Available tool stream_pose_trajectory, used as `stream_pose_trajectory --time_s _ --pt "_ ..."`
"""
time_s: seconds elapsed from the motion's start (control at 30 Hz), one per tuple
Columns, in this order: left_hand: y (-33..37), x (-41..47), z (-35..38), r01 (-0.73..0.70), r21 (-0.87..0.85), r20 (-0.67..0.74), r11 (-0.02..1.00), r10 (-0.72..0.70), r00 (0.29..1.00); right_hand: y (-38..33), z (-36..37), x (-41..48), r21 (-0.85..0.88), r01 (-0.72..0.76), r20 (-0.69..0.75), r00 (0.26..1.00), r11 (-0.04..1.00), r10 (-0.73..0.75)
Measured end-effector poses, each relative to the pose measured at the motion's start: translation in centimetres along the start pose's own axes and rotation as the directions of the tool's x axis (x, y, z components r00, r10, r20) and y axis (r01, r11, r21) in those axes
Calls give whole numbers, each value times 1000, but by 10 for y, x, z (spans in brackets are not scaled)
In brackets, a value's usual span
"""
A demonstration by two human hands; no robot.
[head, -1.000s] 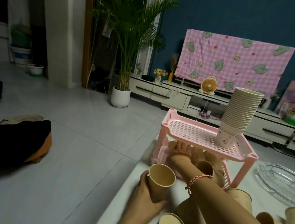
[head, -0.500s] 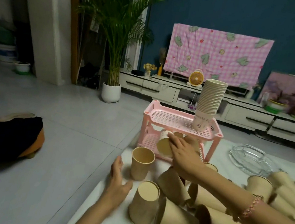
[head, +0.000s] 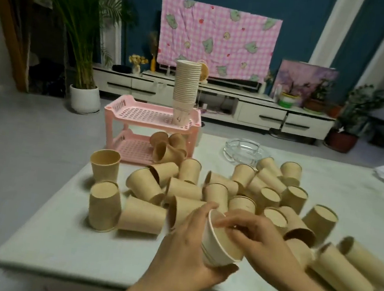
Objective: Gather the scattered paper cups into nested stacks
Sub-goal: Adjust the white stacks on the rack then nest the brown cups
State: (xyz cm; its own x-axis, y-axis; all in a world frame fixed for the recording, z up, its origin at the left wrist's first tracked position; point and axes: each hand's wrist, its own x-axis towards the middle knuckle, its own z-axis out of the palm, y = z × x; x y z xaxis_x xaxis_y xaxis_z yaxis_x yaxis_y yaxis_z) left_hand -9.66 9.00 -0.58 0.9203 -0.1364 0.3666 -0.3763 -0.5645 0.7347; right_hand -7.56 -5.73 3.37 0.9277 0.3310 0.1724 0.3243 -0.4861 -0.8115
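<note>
Several tan paper cups (head: 141, 214) lie scattered across the white table (head: 60, 245), some upright, some upside down, some on their sides. Near the front edge, my left hand (head: 181, 247) cups a white paper cup (head: 216, 246) from below and the side. My right hand (head: 254, 238) grips that same cup at its rim, fingers over the opening. A tall nested stack of white cups (head: 185, 89) stands on the top shelf of a pink rack (head: 142, 114). A few tan cups (head: 167, 146) lie on the rack's lower shelf.
A glass ashtray (head: 245, 149) sits behind the cups. One upright tan cup (head: 105, 164) stands at the table's left edge. Beyond the table are grey floor, a potted palm (head: 84, 94) and a low white cabinet (head: 261, 112).
My right hand has drawn back from the pink rack to the front of the table with a white cup. My left hand has left the upright tan cup and joined it. The view tilted down.
</note>
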Motion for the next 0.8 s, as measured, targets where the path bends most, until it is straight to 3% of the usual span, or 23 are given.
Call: stream_pose_trajectory --time_s 0.13,0.3,0.4,0.53,0.63,0.7,0.73,0.8 --pt "10 -3 47 132 -224 10 966 -133 991 27 -41 -28 159 -147 8 989 976 148" --pt "24 5 84 130 -295 36 946 -125 991 62 -81 -51 173 -97 -41 994 980 105" --pt "38 14 100 132 -384 77 914 -111 991 71 -88 -61 67 -37 12 999 997 36" --pt "56 33 111 76 -403 108 912 -36 994 72 -101 -63 -47 42 -79 996 998 -45" --pt "65 47 111 51 -378 108 924 -11 994 69 -120 -56 -101 85 -70 993 991 -92" --pt "71 54 112 23 -355 87 935 9 996 74 -147 -50 51 90 -193 978 995 -79" --pt "77 57 116 15 -353 95 935 20 995 87 -169 -46 105 70 -339 940 992 -31" --pt "95 63 137 0 -399 139 917 61 988 130 -222 -46 154 -17 -665 738 988 116"
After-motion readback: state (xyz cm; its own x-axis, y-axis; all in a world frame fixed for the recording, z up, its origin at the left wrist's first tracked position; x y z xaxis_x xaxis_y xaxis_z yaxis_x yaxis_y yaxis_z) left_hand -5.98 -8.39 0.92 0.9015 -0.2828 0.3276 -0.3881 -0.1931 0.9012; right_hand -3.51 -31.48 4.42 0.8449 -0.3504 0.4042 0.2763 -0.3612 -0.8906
